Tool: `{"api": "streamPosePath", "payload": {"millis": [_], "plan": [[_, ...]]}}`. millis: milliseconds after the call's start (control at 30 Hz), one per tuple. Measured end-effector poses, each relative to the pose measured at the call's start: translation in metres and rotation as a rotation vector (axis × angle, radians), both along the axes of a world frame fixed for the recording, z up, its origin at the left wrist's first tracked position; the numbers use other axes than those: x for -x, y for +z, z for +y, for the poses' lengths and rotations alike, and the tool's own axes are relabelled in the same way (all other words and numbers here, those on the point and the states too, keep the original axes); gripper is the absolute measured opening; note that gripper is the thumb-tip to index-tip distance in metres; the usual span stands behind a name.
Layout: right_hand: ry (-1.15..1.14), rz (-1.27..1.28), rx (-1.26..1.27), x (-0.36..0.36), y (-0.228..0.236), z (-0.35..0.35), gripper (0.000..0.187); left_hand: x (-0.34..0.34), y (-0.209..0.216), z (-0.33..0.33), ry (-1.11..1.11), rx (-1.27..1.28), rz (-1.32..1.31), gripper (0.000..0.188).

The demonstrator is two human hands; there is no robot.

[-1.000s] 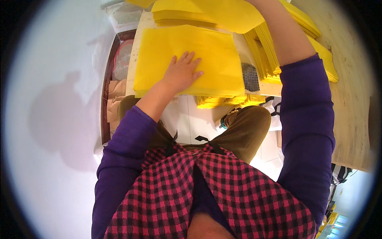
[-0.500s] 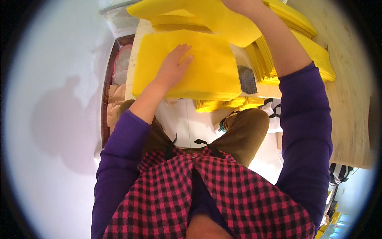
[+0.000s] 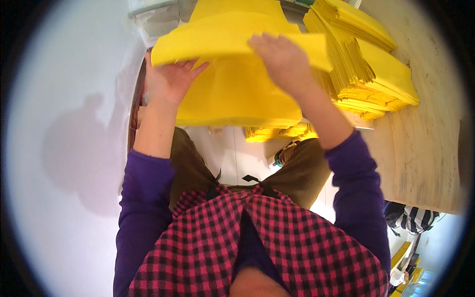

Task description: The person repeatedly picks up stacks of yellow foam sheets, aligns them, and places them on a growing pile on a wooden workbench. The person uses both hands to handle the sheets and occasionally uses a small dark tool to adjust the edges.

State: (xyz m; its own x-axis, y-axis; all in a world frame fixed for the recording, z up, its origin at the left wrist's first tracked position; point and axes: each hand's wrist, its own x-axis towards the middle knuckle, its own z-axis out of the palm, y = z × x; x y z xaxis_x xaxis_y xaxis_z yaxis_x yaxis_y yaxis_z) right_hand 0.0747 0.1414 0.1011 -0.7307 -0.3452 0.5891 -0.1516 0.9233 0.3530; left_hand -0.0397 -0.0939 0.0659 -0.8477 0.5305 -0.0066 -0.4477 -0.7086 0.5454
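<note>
A large yellow sheet (image 3: 227, 29) is raised and bowed above a stack of flat yellow sheets (image 3: 232, 101) in front of me. My left hand (image 3: 169, 79) is at the left end of its near edge, thumb spread away and fingers reaching under the edge, fingertips partly hidden. On top of the same sheet, right of its middle, lies my right hand (image 3: 283, 62), fingers stretched across it and slightly blurred; its thumb cannot be made out.
Several piles of folded yellow sheets (image 3: 376, 69) stand at the right on the pale wooden table (image 3: 420, 163). More yellow bundles (image 3: 277, 133) show below the table's near edge. A white wall (image 3: 74, 148) runs close along my left.
My right hand has come nearer, bringing the yellow sheet over the stack. My left hand has left the stack's top and moved left, under the sheet's edge. Sheets at right now lie fanned.
</note>
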Motion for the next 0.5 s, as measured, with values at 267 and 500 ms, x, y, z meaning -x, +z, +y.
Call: {"api": "streamPosePath", "payload": {"millis": [267, 500], "plan": [[-0.015, -0.158, 0.342, -0.035, -0.131, -0.036, 0.034, -0.002, -0.06, -0.046, 0.027, 0.294, -0.174, 0.04], [-0.009, -0.142, 0.456, -0.038, -0.127, -0.037, 0.032, -0.002, -0.065, -0.046, 0.052, 0.52, 0.0, 0.053]]}}
